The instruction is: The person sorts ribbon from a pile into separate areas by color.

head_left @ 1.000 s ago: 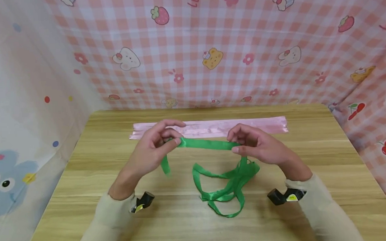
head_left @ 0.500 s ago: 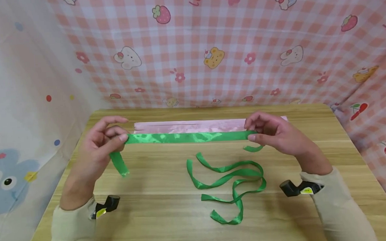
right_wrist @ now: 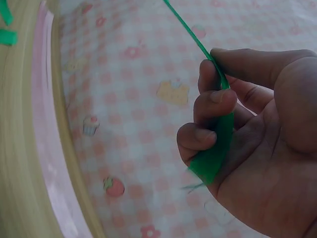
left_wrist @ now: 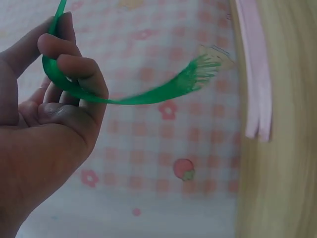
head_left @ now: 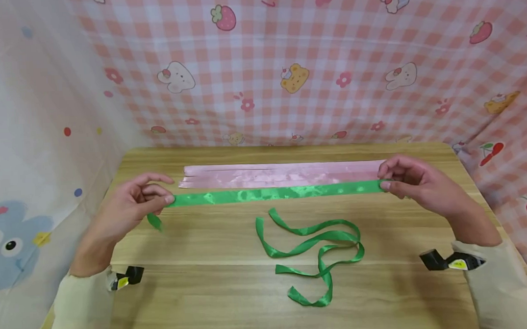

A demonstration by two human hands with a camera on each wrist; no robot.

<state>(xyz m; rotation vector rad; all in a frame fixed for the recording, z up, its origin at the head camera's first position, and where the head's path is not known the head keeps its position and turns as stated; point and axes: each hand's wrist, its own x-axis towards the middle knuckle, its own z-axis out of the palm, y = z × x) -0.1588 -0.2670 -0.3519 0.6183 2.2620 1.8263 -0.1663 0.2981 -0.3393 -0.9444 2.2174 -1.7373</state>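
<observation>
The green ribbon (head_left: 278,193) is stretched straight between two hands, above the worktop (head_left: 207,299) and just on the person's side of the pink strips (head_left: 290,174), roughly parallel to them. The left hand (head_left: 122,212), level with the strips' left end, pinches it between thumb and fingers, leaving a frayed tail dangling free. The right hand (head_left: 419,184), by the strips' right end, pinches likewise, with a short end tucked under its curled fingers. Holding it near both ends probably serves to take out slack and keep it flat, its glossy face showing.

The strips themselves lie side by side, nearly even at the ends, which looks deliberate. Spare ribbons (head_left: 333,235), also green, lie in loose curves farther toward the person than the strips; they seem simply left within reach.

Both wrist cameras, left (head_left: 135,274) and right (head_left: 432,259), bear yellow labels (head_left: 458,264) too small to read. On the checked cloth (head_left: 258,52) behind the strips, red lettering is cut off at "lu"; no brand can be made out.
</observation>
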